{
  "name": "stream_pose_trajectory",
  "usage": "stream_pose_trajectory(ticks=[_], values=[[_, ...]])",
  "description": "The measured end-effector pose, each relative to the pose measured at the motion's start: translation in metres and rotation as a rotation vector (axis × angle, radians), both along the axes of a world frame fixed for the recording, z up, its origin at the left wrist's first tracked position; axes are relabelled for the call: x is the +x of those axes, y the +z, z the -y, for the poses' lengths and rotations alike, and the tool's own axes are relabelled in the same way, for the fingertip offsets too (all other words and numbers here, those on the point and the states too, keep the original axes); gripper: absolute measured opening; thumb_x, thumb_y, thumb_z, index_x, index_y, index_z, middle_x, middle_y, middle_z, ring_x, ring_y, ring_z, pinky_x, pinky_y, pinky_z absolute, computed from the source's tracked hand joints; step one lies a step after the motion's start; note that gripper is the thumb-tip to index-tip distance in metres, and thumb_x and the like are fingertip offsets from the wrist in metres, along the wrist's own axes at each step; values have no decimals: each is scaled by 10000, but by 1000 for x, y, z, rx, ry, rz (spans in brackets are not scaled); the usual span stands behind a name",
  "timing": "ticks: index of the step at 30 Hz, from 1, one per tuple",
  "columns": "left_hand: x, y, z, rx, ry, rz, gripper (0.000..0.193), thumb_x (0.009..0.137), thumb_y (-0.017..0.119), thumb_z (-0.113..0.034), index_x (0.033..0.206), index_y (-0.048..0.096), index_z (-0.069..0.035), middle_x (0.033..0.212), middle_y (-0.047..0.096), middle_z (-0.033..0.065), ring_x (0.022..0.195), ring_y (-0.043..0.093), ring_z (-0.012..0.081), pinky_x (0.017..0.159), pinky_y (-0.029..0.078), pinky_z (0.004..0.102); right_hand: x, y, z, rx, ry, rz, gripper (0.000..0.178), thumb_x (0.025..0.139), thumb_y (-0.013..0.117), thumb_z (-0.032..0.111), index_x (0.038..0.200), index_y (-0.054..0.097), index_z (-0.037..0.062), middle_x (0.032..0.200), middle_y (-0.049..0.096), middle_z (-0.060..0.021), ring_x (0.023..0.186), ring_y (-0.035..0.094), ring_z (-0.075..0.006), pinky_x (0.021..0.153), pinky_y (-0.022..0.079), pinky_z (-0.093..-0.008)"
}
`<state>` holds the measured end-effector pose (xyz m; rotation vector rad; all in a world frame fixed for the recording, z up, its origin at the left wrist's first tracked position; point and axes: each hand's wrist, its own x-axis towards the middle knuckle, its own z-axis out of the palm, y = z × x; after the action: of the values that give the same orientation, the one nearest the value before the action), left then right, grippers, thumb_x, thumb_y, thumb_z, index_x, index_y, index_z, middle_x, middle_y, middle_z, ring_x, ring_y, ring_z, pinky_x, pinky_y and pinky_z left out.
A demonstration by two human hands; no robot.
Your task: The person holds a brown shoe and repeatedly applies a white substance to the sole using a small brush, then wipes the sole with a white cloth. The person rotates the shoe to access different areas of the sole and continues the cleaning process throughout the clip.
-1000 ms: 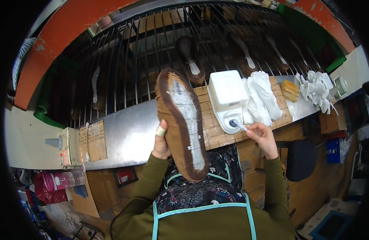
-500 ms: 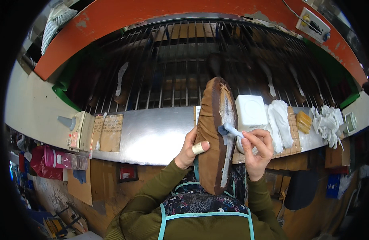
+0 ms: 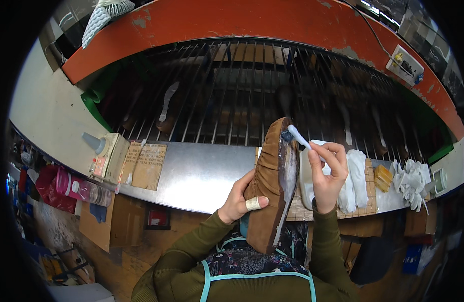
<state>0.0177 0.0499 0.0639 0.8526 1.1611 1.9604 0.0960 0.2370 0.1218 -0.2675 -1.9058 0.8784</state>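
My left hand [image 3: 243,199] is wrapped round the side of a brown shoe upper [image 3: 266,201], its thumb bound with pale tape and lying across the leather. The shoe is held toe up with its underside turned right, where a strip of whitish paste [image 3: 289,176] covers the bottom. Between the fingertips of my right hand [image 3: 328,173] is the pale handle of a small brush [image 3: 298,137]. Its dark blue bristles touch the underside near the toe. A white container [image 3: 306,186] stands partly hidden behind my right hand.
Beyond the metal counter [image 3: 206,173] runs a rack of metal bars [image 3: 232,100] carrying several shoes with whitened bottoms. White gloves [image 3: 355,181], a yellow block [image 3: 383,178] and crumpled gloves [image 3: 410,176] lie at right. Cardboard [image 3: 144,166] and a pink-lidded bottle [image 3: 83,191] are at left.
My right hand has moved the brush up along the underside, from its middle to near the toe. The shoe has tilted slightly and sits a little lower in view. The view itself has shifted.
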Motion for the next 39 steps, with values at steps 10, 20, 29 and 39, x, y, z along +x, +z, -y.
stream_pose_trajectory(ticks=[10, 20, 29, 39], values=[[-11, 6, 2, -29, -33, 107, 769, 820, 707, -280, 1405, 331, 47, 1334, 487, 133, 1229, 470, 209, 1055, 358, 330, 0, -12, -20, 56, 332, 31, 179, 751, 740, 6, 925, 738, 44, 882, 567, -30, 723, 517, -105, 559, 392, -223], [-19, 10, -1, -124, -74, 210, 800, 839, 661, -461, 1401, 326, -1, 1316, 499, 128, 1193, 519, 221, 1023, 426, 367, 9, -20, -23, 9, 394, 124, 167, 751, 752, 30, 916, 741, 53, 859, 573, -27, 724, 506, -108, 569, 397, -231], [-17, 5, -4, -80, -60, 285, 761, 861, 620, -484, 1395, 344, -18, 1303, 515, 141, 1171, 541, 228, 1009, 442, 374, 23, -28, -17, 0, 357, 178, 168, 743, 765, 59, 909, 746, 73, 839, 585, -15, 703, 482, -113, 596, 392, -242], [-11, -2, -6, -42, -92, 403, 646, 920, 577, -425, 1370, 368, -11, 1277, 527, 125, 1152, 550, 202, 984, 467, 342, 37, -24, -15, 107, 240, 234, 176, 721, 767, 90, 896, 754, 107, 850, 594, 3, 673, 452, -125, 685, 343, -273]])
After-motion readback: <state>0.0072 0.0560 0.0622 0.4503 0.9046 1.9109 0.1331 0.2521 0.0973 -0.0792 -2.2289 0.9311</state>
